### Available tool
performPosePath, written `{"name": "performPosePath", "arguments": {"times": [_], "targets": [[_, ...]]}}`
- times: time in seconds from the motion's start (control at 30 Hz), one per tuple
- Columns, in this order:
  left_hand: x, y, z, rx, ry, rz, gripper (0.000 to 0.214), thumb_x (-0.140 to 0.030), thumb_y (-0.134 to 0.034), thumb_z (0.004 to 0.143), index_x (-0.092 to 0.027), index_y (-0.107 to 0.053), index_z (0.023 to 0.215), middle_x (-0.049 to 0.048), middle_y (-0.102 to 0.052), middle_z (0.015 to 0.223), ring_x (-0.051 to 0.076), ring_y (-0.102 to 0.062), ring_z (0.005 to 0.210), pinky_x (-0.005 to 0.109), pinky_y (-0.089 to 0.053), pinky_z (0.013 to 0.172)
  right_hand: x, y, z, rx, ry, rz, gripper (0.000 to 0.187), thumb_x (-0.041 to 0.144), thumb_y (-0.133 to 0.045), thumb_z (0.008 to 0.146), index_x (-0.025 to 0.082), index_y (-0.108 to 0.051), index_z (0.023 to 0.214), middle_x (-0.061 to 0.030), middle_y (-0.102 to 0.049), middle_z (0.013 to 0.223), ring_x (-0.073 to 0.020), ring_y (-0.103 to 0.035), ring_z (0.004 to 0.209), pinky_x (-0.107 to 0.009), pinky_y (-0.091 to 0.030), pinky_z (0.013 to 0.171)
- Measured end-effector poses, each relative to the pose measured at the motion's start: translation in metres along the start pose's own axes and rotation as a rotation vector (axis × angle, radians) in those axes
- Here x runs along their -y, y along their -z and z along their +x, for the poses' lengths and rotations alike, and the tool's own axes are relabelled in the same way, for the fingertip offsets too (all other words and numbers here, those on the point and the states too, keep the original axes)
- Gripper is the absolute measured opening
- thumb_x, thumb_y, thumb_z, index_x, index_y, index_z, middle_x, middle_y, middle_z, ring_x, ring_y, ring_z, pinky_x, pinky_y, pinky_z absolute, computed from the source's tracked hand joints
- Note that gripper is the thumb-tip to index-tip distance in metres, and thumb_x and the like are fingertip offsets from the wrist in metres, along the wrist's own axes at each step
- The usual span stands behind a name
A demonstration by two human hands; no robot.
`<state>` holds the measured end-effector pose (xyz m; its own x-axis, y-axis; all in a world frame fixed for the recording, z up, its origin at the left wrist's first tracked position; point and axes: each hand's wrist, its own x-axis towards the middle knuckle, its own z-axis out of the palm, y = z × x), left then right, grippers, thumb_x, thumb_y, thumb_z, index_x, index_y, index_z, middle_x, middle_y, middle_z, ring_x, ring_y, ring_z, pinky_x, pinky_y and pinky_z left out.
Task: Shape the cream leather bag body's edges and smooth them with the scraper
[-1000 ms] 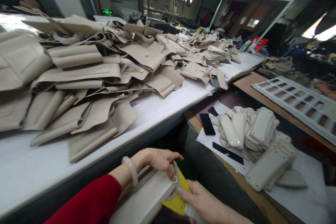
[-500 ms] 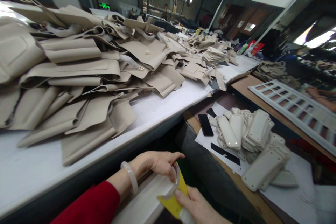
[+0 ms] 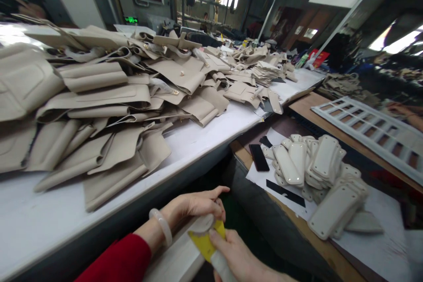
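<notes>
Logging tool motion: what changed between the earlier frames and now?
The right hand moved the yellow tool leftward in view, further across the pale block; more of the pale rounded part beside it shows. The left hand shifted slightly up; whether its fingers let go of anything is unclear. Unchanged: the right hand's grip on the tool; the phone and pale plates lie as before.

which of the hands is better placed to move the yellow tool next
Probably the right hand: it grips the yellow tool by its pale handle, while the left hand is at the far end of the long pale piece.
</notes>
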<state>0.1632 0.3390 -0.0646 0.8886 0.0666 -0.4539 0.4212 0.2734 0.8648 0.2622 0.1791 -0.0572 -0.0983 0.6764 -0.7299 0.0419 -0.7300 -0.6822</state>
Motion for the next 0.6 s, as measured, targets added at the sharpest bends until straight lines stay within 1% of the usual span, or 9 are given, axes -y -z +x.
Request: {"name": "performPosePath", "arguments": {"times": [0.1,0.17,0.23,0.33,0.4,0.43,0.5,0.53,0.6], "targets": [[0.004,-0.002,0.002,-0.039,-0.015,-0.019,0.099,-0.019,-0.061,0.063,-0.016,-0.017,0.152,0.0019,-0.068,0.095,0.02,-0.064,0.092,0.033,-0.049,0.084,0.002,-0.009,0.004,0.014,-0.032,0.003,0.08,0.094,-0.039,0.064,0.016,-0.052,0.075,-0.0002,-0.045,0.039,-0.013,-0.044,0.03,-0.02,-0.027,0.032],[0.003,-0.003,0.003,-0.078,-0.022,-0.009,0.097,-0.022,-0.065,0.065,-0.017,-0.019,0.151,0.0015,-0.068,0.094,0.02,-0.064,0.092,0.034,-0.048,0.086,0.002,-0.015,0.007,0.025,-0.048,0.011,0.077,0.092,-0.037,0.07,0.016,-0.053,0.072,-0.0015,-0.047,0.041,-0.0119,-0.044,0.031,-0.02,-0.029,0.034],[-0.001,-0.004,0.002,-0.123,-0.035,0.02,0.095,-0.027,-0.07,0.068,-0.016,-0.022,0.15,0.0027,-0.068,0.096,0.021,-0.064,0.092,0.036,-0.047,0.088,-0.002,-0.022,0.01,0.004,-0.047,0.026,0.075,0.088,-0.039,0.075,0.015,-0.054,0.072,-0.0018,-0.049,0.043,-0.0111,-0.044,0.034,-0.02,-0.032,0.037],[-0.008,-0.004,-0.009,-0.213,-0.071,0.07,0.084,-0.041,-0.07,0.077,-0.015,-0.032,0.147,0.0081,-0.067,0.11,0.024,-0.062,0.102,0.038,-0.045,0.095,-0.013,-0.03,0.006,-0.012,0.037,0.056,0.077,0.09,-0.045,0.072,0.014,-0.059,0.071,-0.004,-0.054,0.05,-0.0118,-0.049,0.041,-0.021,-0.035,0.042],[-0.008,-0.004,-0.024,-0.294,-0.092,0.09,0.072,-0.052,-0.062,0.085,-0.015,-0.041,0.142,0.0112,-0.064,0.123,0.026,-0.058,0.116,0.038,-0.04,0.103,-0.024,-0.028,-0.004,-0.023,0.119,0.084,0.081,0.093,-0.047,0.067,0.013,-0.063,0.07,-0.0061,-0.058,0.057,-0.0127,-0.052,0.048,-0.022,-0.037,0.045],[-0.007,-0.004,-0.033,-0.334,-0.097,0.094,0.067,-0.056,-0.057,0.088,-0.015,-0.045,0.14,0.0116,-0.062,0.128,0.026,-0.055,0.121,0.038,-0.038,0.107,-0.03,-0.024,-0.01,-0.047,0.14,0.089,0.082,0.094,-0.047,0.065,0.013,-0.063,0.067,-0.0063,-0.058,0.058,-0.013,-0.052,0.049,-0.023,-0.037,0.047],[-0.002,-0.006,-0.052,-0.403,-0.094,0.093,0.061,-0.06,-0.047,0.093,-0.017,-0.051,0.136,0.0105,-0.059,0.136,0.026,-0.05,0.128,0.038,-0.033,0.112,-0.039,-0.011,-0.021,-0.158,0.152,0.099,0.082,0.093,-0.047,0.067,0.014,-0.064,0.064,-0.0033,-0.053,0.053,-0.0122,-0.049,0.047,-0.025,-0.037,0.048],[0.002,-0.009,-0.06,-0.439,-0.085,0.095,0.059,-0.061,-0.044,0.094,-0.018,-0.053,0.134,0.0092,-0.058,0.138,0.025,-0.05,0.13,0.038,-0.032,0.113,-0.041,-0.003,-0.024,-0.235,0.159,0.112,0.08,0.092,-0.048,0.069,0.013,-0.066,0.069,-0.0006,-0.049,0.05,-0.0118,-0.047,0.046,-0.025,-0.036,0.049],[0.009,-0.015,-0.074,-0.503,-0.066,0.108,0.058,-0.062,-0.043,0.095,-0.019,-0.058,0.132,0.007,-0.059,0.139,0.026,-0.05,0.13,0.038,-0.031,0.115,-0.04,0.01,-0.023,-0.389,0.203,0.159,0.077,0.086,-0.049,0.075,0.013,-0.069,0.089,0.0041,-0.043,0.049,-0.0118,-0.043,0.047,-0.026,-0.036,0.051]]}}
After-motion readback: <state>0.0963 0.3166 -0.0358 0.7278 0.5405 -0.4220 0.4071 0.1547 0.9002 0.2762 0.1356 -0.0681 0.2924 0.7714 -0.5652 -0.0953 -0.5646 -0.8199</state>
